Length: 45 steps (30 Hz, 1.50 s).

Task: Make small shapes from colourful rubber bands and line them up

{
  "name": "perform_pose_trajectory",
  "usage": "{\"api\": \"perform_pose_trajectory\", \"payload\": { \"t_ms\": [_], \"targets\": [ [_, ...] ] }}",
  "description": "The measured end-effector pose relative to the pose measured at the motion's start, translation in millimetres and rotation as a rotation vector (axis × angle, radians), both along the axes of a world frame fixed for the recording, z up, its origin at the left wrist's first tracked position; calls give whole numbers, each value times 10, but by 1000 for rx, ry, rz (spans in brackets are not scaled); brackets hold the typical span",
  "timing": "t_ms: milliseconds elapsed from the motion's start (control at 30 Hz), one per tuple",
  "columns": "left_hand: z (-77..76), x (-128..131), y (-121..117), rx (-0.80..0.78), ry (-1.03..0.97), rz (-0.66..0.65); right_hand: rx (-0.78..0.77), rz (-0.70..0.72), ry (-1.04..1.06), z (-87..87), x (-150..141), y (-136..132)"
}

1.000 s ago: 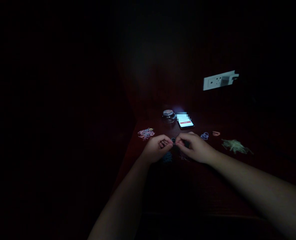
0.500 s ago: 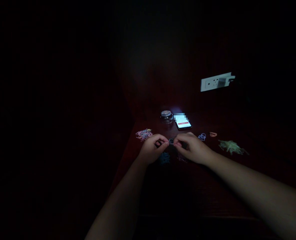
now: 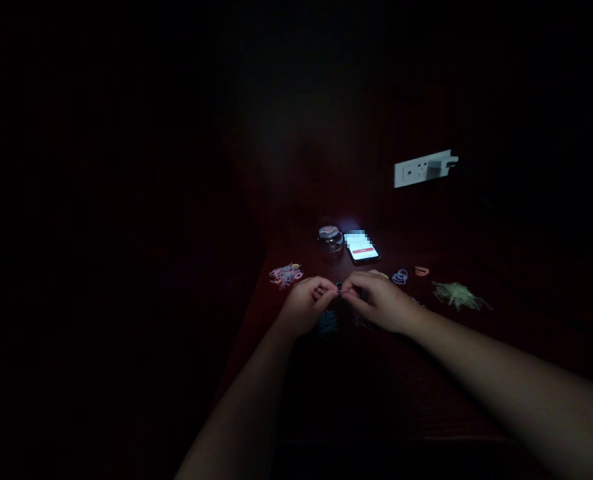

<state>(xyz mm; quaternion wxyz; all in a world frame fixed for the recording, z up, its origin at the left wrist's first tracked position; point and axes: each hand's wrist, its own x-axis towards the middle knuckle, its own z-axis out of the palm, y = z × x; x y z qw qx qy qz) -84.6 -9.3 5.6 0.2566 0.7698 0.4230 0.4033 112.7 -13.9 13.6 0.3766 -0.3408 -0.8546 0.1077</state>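
My left hand (image 3: 306, 303) and my right hand (image 3: 379, 300) meet over the dark table, thumb and fingertips pinched. A thin rubber band (image 3: 340, 291) runs across the small gap between them, each hand gripping one end. Beyond my left hand lies a heap of mixed-colour bands (image 3: 286, 275). Just below the fingers is a pile of blue bands (image 3: 328, 323), and beside it some dim purplish bands (image 3: 361, 321), partly in shadow. To the right of my right hand are a few lavender bands (image 3: 400, 277), orange bands (image 3: 421, 271) and a pale green pile (image 3: 459, 296).
A round clear container with a lid (image 3: 330, 239) stands at the back, next to a phone (image 3: 363, 248) with its screen lit. A white wall socket (image 3: 421, 169) with a plug in it is above right. The table's left edge runs beside my left arm; the surroundings are very dark.
My fingertips have come slightly closer together, and the band between them looks shorter. The whole view has shifted a little.
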Motion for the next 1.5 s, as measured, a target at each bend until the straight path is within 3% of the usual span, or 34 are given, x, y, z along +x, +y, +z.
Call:
{"api": "perform_pose_trajectory", "payload": {
  "t_ms": [700, 933, 1033, 1133, 1500],
  "targets": [
    [-10, -8, 2, 8, -20, -36, 60, 44, 257, -21, 27, 84],
    [-50, -32, 28, 52, -9, -23, -22, 90, 0, 123, 309, 214],
    [-67, -58, 47, 47, -9, -10, -148, 101, -61, 153, 409, 254],
    [-71, -76, 59, 47, -3, 2, -234, 115, -130, 141, 434, 264],
    [-86, -140, 120, 22, 11, 84, -272, 128, -230, 86, 407, 268]
  ]
}}
